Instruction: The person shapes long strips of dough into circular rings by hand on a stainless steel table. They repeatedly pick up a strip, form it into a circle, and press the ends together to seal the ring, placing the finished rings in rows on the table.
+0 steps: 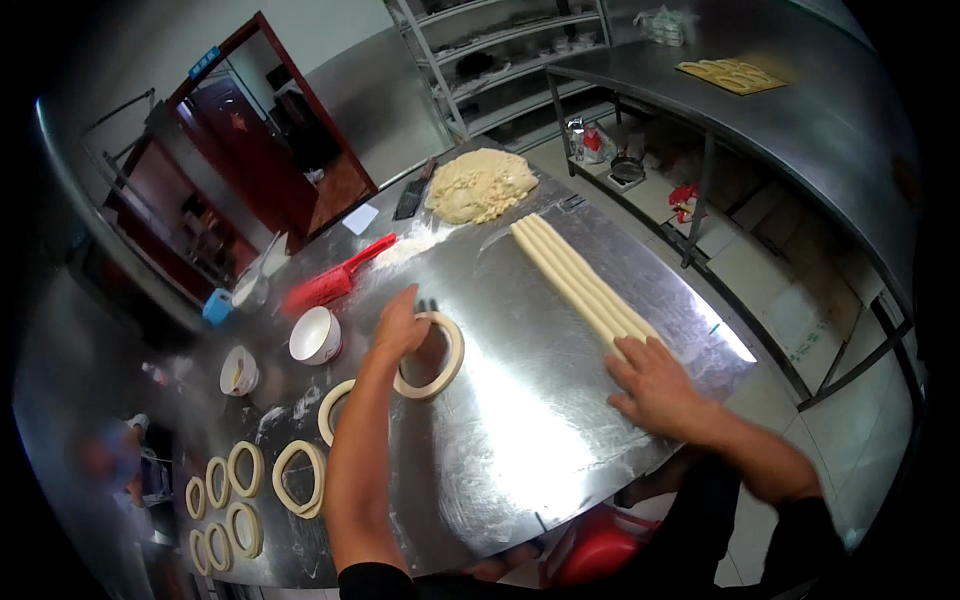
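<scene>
On a steel table (540, 370), near the middle, a dough ring (457, 350) lies flat, the left hand (400, 325) at its left side. Left fingers fairly straight and reaching forward; can't tell if it grips the ring or just touches it. Right hand (655, 388) is at the near end of a bundle of long dough strips (577, 280) lying side by side on the right: fingers partly bent over the ends, thumb apart; can't tell if any strip is pinched.

Step looks like shaping strips into rings: one ring about laid out, the right hand at the supply. Next move probably calls for peeling one strip off without stretching it or dragging its neighbours, since they lie touching.

Around: another ring (328, 412) partly hidden behind the left forearm, a thicker, doubled-looking ring (317, 480) beside it, more rings (258, 470) in two rows at the far left. Big dough pile (480, 185) at the far end, loose flour (405, 245) near it, red-handled tool (335, 283), white bowl (315, 337), smaller bowl (239, 372) with something inside. Nothing blocks the strips; left forearm crosses close to finished rings, could nudge them.
</scene>
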The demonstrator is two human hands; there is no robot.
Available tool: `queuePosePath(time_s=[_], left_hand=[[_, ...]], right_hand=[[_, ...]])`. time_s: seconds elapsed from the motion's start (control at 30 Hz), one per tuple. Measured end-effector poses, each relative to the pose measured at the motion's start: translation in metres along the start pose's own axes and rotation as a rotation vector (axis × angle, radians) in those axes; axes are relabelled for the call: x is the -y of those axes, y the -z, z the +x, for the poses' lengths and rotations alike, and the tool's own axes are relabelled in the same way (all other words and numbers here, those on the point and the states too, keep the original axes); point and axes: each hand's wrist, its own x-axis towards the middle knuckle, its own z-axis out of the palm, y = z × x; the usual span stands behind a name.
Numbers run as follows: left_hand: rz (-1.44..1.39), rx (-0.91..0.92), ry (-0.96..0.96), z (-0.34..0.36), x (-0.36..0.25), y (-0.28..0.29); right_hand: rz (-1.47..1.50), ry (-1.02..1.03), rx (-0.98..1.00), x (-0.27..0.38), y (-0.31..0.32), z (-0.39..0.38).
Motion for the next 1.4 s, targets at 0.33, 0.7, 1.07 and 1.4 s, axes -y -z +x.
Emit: queuePosePath(time_s=[0.33, 0.7, 1.07, 1.4], left_hand=[[0.275, 0.023, -0.470, 0.100, -0.116, -0.073], [0.425, 0.018, -0.633, 0.136, -0.140, -0.073], [0.466, 0.040, -0.415, 0.072, -0.156, -0.006], [0.359, -0.015, -0.222, -0.180, -0.117, 0.119]], right_hand=[[0.000, -0.006, -0.078, 0.026, -0.034, -0.022], [0.066, 0.099, 0.039, 0.027, -0.018, -0.023], [0.132, -0.036, -0.141, 0.010, -0.028, -0.021], [-0.071, -0.251, -0.107, 0.023, -0.041, 0.017]])
